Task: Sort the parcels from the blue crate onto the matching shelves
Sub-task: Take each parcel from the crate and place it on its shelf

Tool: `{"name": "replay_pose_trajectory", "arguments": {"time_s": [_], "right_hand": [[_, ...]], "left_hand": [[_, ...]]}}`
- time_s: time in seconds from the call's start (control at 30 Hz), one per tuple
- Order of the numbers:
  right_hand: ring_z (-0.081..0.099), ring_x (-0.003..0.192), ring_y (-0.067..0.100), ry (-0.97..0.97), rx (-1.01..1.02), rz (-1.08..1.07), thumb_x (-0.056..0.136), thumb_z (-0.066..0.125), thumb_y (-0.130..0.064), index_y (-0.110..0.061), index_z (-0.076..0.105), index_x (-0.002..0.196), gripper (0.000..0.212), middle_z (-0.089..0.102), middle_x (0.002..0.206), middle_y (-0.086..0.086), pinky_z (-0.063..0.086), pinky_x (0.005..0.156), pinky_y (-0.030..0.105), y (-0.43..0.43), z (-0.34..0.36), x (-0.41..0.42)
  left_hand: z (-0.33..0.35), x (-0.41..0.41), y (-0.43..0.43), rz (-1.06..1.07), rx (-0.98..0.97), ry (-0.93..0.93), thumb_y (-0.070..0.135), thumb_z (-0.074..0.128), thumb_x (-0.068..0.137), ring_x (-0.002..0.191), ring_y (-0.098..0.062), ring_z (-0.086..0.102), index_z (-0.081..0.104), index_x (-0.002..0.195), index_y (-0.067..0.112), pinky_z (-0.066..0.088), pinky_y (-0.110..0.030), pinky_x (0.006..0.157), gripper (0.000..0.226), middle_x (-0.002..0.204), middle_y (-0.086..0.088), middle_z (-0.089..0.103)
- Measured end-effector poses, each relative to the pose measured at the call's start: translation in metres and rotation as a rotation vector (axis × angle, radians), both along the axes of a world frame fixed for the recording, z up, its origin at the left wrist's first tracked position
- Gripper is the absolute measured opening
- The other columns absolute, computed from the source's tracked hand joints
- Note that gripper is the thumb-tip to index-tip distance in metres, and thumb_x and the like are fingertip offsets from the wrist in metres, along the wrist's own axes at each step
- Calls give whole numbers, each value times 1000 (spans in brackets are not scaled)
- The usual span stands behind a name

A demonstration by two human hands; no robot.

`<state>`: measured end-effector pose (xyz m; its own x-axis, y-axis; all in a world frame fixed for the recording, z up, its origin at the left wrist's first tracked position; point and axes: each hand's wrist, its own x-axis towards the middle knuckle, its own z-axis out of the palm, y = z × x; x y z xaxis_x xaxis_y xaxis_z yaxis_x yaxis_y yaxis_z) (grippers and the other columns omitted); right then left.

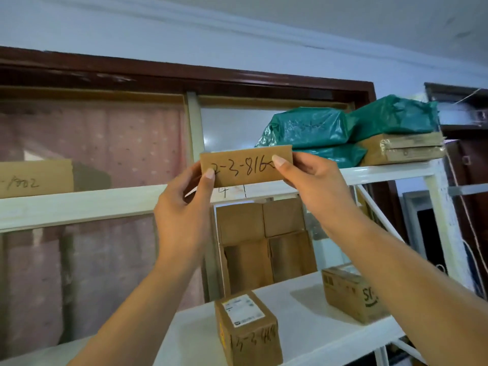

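A small flat cardboard parcel (245, 165) with "2-3-816" handwritten on its front is held up at the edge of the top white shelf (383, 171). My left hand (184, 207) pinches its left end, thumb over the first digit. My right hand (311, 178) grips its right end, thumb on the front. The shelf's front rail below the parcel bears a handwritten "4". The blue crate is out of sight.
Green plastic-wrapped parcels (309, 128) and a taped brown box (404, 151) lie on the top shelf to the right. A box marked "1002" (34, 178) sits at left. The lower shelf (303, 320) holds boxes (248, 328), (351, 294) and stacked cartons (264, 241).
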<state>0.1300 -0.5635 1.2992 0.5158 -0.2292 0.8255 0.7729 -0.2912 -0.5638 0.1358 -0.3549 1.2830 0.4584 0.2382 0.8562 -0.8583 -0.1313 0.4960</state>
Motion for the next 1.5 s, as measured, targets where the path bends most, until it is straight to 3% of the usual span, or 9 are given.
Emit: {"name": "replay_pose_trajectory", "arguments": {"time_s": [0.1, 0.3, 0.5, 0.8, 0.93, 1.0, 1.17, 1.33, 1.5], "right_hand": [[75, 107, 5, -12, -40, 60, 99, 70, -45, -31, 81, 114, 23, 83, 105, -16, 58, 106, 41, -20, 20, 39], [74, 109, 14, 2, -189, 90, 98, 70, -48, -25, 80, 120, 33, 82, 109, -10, 58, 103, 44, -20, 59, 100], [75, 105, 15, 57, -302, 86, 96, 74, -46, -23, 78, 126, 38, 81, 110, -7, 60, 100, 38, -15, 73, 129], [77, 109, 27, 151, -374, 107, 92, 81, -37, -21, 84, 109, 24, 85, 101, 1, 57, 108, 49, -22, 75, 143], [78, 110, 26, 174, -380, 121, 91, 82, -36, -18, 85, 109, 25, 85, 101, 2, 56, 110, 46, -22, 78, 142], [78, 109, 23, 186, -380, 133, 92, 82, -34, -16, 85, 109, 25, 85, 102, 1, 56, 110, 43, -22, 78, 141], [78, 109, 20, 204, -374, 145, 92, 81, -31, -14, 84, 110, 25, 85, 103, 0, 56, 110, 39, -23, 79, 139], [77, 110, 20, 214, -390, 130, 92, 81, -31, -14, 84, 112, 27, 85, 105, 0, 55, 111, 41, -23, 79, 142], [76, 113, 28, 208, -376, 100, 91, 83, -32, -12, 83, 112, 29, 84, 107, 7, 56, 110, 49, -23, 75, 141]], "left_hand": [[19, 23, -14, 124, 30, 3, 41, 60, 105, 104, 15, 67, 72, 134, 38, 50, -4, 86, 31, 118, 19, 77], [48, 66, -9, 331, 98, 83, 39, 56, 108, 111, -2, 69, 70, 136, 34, 47, -14, 86, 32, 114, 18, 77], [67, 81, 3, 499, 150, 150, 32, 58, 108, 86, 3, 63, 74, 132, 26, 40, -13, 64, 29, 91, 21, 70], [78, 83, 20, 577, 362, 217, 31, 69, 101, 99, -27, 71, 83, 108, 17, 52, -29, 78, 21, 96, -8, 82], [82, 84, 25, 549, 368, 258, 31, 72, 99, 79, -24, 58, 82, 100, 7, 43, -30, 71, 25, 93, -21, 77], [83, 85, 24, 550, 363, 269, 30, 73, 99, 81, -20, 54, 79, 104, 1, 42, -29, 71, 30, 86, -17, 71], [84, 83, 22, 544, 381, 280, 28, 73, 100, 100, -17, 64, 72, 135, 13, 46, -25, 74, 38, 103, -1, 75], [82, 81, 21, 538, 378, 284, 28, 72, 101, 93, -17, 63, 71, 135, 15, 40, -11, 67, 37, 80, 12, 64], [82, 77, 19, 526, 370, 299, 35, 73, 99, 109, -20, 70, 67, 141, 17, 46, -23, 78, 46, 110, 3, 73]]}}
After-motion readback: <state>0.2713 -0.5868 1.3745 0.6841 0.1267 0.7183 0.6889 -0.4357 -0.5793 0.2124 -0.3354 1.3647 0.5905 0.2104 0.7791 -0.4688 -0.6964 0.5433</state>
